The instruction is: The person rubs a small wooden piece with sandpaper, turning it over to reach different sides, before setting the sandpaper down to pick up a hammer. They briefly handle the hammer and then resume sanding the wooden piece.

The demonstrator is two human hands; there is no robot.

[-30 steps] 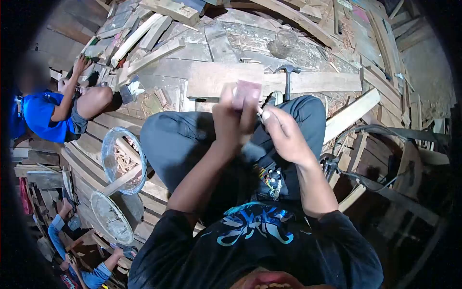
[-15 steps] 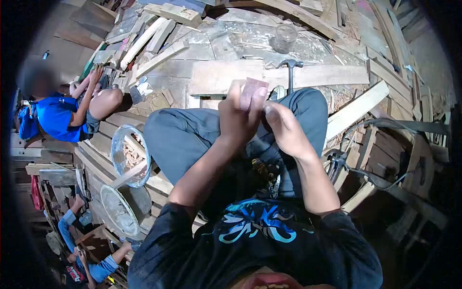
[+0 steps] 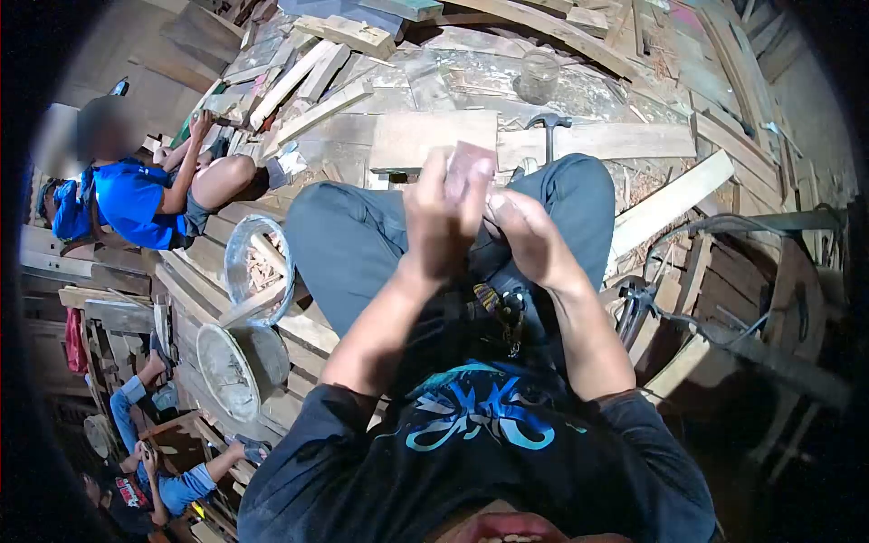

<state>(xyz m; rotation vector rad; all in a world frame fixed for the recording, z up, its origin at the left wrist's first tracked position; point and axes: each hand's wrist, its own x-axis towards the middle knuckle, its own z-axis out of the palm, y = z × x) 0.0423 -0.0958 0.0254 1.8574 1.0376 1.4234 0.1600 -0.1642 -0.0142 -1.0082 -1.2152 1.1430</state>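
My left hand (image 3: 433, 226) is closed round a folded, reddish-brown piece of sandpaper (image 3: 472, 174), held up in front of my crossed legs. Close against it on the right is my right hand (image 3: 534, 233), its fingers curled in and its thumb toward the sandpaper. Whatever lies inside the right hand is hidden. Beyond my hands, a hammer (image 3: 549, 136) rests with its head on a long plank (image 3: 615, 141), beside a wider pale board (image 3: 430, 136).
At my left stand a clear bucket (image 3: 237, 262) with wood scraps and a second, tipped bucket (image 3: 226, 371). A person in a blue shirt (image 3: 145, 204) sits at left, another person (image 3: 186, 489) lower down. A glass jar (image 3: 539, 77) stands ahead; a clamp-like metal tool (image 3: 634, 303) is at right.
The sandpaper and both hands have shifted slightly, and the left hand looks blurred by motion. The camera view has turned a little, moving the left-hand surroundings rightward.
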